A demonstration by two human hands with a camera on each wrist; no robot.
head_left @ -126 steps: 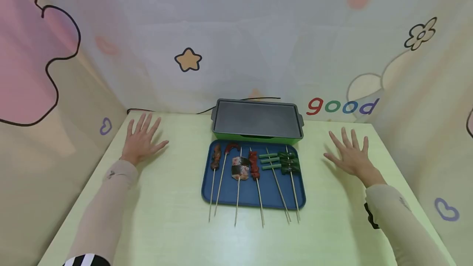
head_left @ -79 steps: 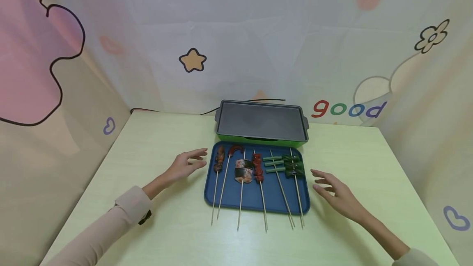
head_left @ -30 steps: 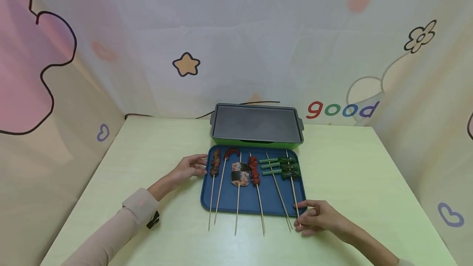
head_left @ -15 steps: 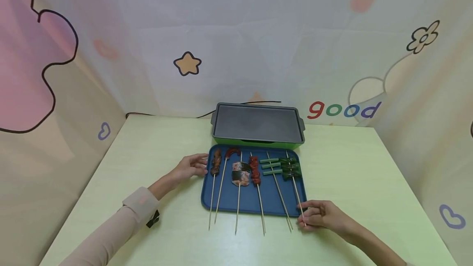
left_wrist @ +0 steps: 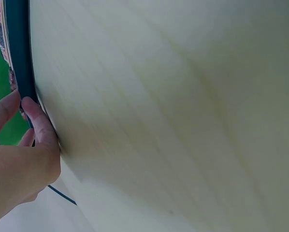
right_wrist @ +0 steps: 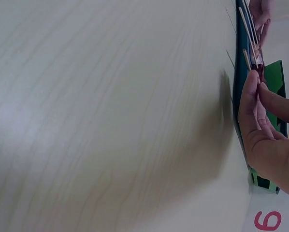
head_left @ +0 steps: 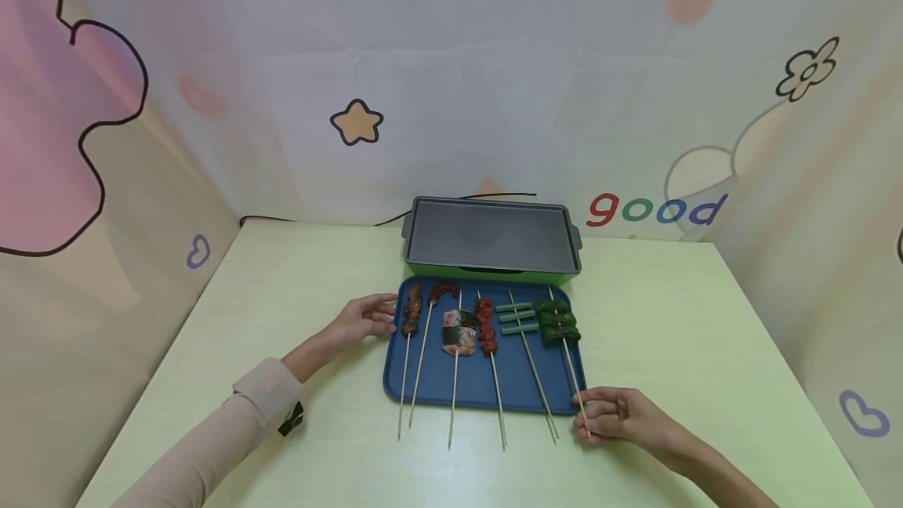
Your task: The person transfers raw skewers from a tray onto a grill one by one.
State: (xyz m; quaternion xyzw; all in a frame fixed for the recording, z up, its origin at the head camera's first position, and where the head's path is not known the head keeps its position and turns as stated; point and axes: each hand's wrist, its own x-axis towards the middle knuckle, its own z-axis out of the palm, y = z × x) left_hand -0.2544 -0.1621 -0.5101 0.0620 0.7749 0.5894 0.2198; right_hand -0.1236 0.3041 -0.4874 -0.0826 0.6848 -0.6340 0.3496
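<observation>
A blue tray lies on the table with several food skewers side by side on it. My right hand pinches the stick end of the rightmost skewer, the green vegetable skewer, at the tray's front right corner. Its dark green folded pieces lie over the tray's right edge. My left hand touches the tray's left rim with extended fingers; in the left wrist view its fingertips rest at the tray rim. Left to right stand a brown meat skewer, a curled red skewer, a pink-and-black skewer and a red skewer.
Behind the tray stands a green grill with a flat dark grey plate. A skewer of short green stalks lies just left of the green vegetable skewer. Printed cloth hangs around the pale table.
Both hands came in from the table's sides. The left reached the tray's left rim. The right took hold of the green vegetable skewer and shifted it right, away from the green stalks.
</observation>
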